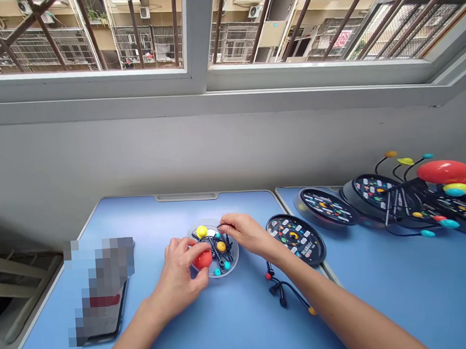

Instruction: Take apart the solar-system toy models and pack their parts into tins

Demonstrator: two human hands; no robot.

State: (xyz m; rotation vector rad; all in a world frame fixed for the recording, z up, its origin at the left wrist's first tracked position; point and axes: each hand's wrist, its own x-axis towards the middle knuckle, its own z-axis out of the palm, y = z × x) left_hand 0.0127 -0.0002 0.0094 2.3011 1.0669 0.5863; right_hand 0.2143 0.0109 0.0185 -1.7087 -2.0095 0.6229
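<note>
A clear round plastic tub (235, 264) on the blue table holds black rods, a yellow ball (202, 231), an orange ball (221, 246) and several small turquoise balls (227, 265). My left hand (182, 269) is at the tub's left side, thumb and fingers curled around a red ball (203, 259). At the tub's upper right rim, the fingers of my right hand (246, 234) are pinched together. Something thin and dark shows at those fingertips, too small to name for sure. Black connector pieces (281, 288) with red and orange ends lie partly behind my right forearm.
A black printed round lid (296, 239) lies right of the tub. Two lidded tubs (325, 207) (366, 192) stand farther right, beside an assembled model with red balls (444, 172) and thin black arms. A partly blurred-out phone (107, 308) lies left. Behind is a wall below a window.
</note>
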